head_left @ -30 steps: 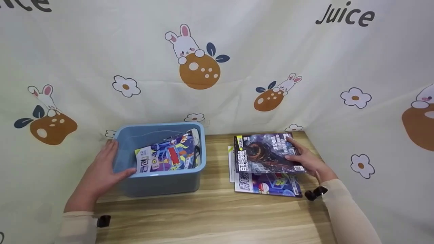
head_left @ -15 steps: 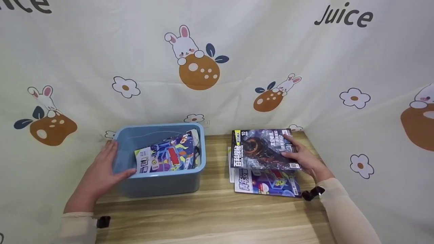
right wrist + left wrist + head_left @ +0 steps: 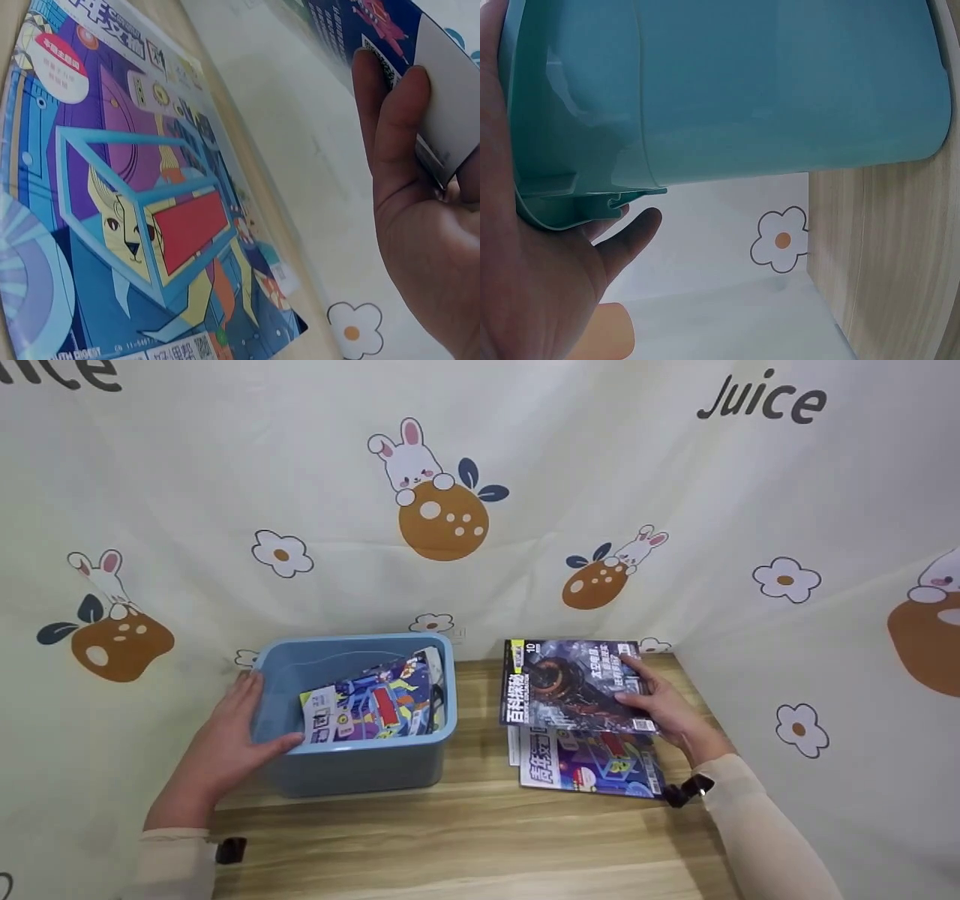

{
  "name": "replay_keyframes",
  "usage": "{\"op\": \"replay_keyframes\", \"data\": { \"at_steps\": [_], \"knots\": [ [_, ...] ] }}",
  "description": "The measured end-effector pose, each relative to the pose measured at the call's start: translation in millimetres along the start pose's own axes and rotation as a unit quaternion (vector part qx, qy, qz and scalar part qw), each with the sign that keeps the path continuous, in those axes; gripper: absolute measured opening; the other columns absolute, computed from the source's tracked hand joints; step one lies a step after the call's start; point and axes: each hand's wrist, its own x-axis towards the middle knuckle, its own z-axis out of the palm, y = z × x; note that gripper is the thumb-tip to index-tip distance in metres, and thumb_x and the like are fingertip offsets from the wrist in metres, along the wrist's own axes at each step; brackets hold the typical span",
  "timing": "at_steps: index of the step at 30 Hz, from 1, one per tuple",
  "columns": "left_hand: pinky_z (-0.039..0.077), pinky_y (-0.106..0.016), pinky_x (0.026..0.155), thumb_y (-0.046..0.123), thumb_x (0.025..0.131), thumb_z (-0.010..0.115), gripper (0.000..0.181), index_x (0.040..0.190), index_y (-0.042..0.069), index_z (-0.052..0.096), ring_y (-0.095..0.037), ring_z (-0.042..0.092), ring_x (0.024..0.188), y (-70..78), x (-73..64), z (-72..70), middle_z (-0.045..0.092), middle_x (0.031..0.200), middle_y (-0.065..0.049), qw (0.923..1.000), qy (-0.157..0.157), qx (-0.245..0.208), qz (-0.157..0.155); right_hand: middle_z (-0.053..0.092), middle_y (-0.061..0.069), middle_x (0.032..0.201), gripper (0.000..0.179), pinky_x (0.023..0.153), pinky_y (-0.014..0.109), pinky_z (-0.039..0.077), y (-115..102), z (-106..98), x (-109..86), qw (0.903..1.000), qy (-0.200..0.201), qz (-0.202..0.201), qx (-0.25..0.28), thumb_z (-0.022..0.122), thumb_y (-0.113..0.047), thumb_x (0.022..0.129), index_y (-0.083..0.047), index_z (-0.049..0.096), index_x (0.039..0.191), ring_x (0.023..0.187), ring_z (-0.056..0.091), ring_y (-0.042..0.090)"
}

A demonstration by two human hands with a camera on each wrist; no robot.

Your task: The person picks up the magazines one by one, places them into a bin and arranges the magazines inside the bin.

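Observation:
My right hand (image 3: 667, 712) pinches the right edge of a dark magazine (image 3: 574, 686), thumb on the cover and fingers underneath. In the right wrist view the held magazine (image 3: 442, 82) is raised, its underside showing. Below it on the table lies a colourful magazine (image 3: 592, 765), partly covered in the head view. At the left stands a blue plastic bin (image 3: 360, 769), and my left hand (image 3: 232, 742) holds its left rim, the thumb over the front corner. Inside the bin a purple and blue magazine (image 3: 375, 705) leans at a slant over other printed matter.
The bin and magazines share a wooden table (image 3: 465, 840). A pale cloth (image 3: 525, 577) printed with rabbits and flowers hangs right behind and along both sides. A white page edge (image 3: 514, 746) peeks out at the left of the lower magazine.
My right hand has lifted the dark magazine and shifted it slightly left and away from me, baring more of the magazine below. My left hand has stayed on the bin.

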Motion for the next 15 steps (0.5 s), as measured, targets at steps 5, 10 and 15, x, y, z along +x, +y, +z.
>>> {"op": "replay_keyframes", "data": {
  "at_steps": [5,10,15],
  "knots": [
    [0.020,-0.087,0.119,0.077,0.092,0.073,0.130,0.176,0.002,0.007,-0.051,0.003,0.168,-1.9,0.1,0.8,0.003,0.183,-0.025,1.0000,-0.002,-0.002,0.001,0.033,0.029,0.166,0.091,0.086,0.036,0.067,-4.4,6.3,-0.2,1.0000,-0.006,-0.002,-0.001,0.072,0.002,0.105,-0.028,0.026,0.178,0.110,0.073,0.023],
    [0.020,-0.087,0.119,0.078,0.092,0.073,0.131,0.177,0.003,0.007,-0.051,0.003,0.168,-2.0,1.1,1.0,0.003,0.183,-0.025,1.0000,-0.003,-0.001,0.001,0.036,0.029,0.166,0.091,0.089,0.038,0.067,-11.2,12.4,-0.6,0.9998,-0.016,-0.001,0.008,0.073,0.000,0.105,-0.030,0.026,0.178,0.114,0.072,0.026],
    [0.020,-0.087,0.118,0.078,0.092,0.072,0.131,0.177,0.003,0.006,-0.052,0.003,0.168,-1.8,1.1,1.4,0.003,0.183,-0.025,1.0000,-0.003,0.002,-0.002,0.031,0.027,0.170,0.091,0.091,0.038,0.066,-19.0,19.1,-0.5,0.9995,-0.029,-0.004,0.010,0.073,-0.001,0.105,-0.031,0.027,0.178,0.120,0.068,0.028]
  ]
}}
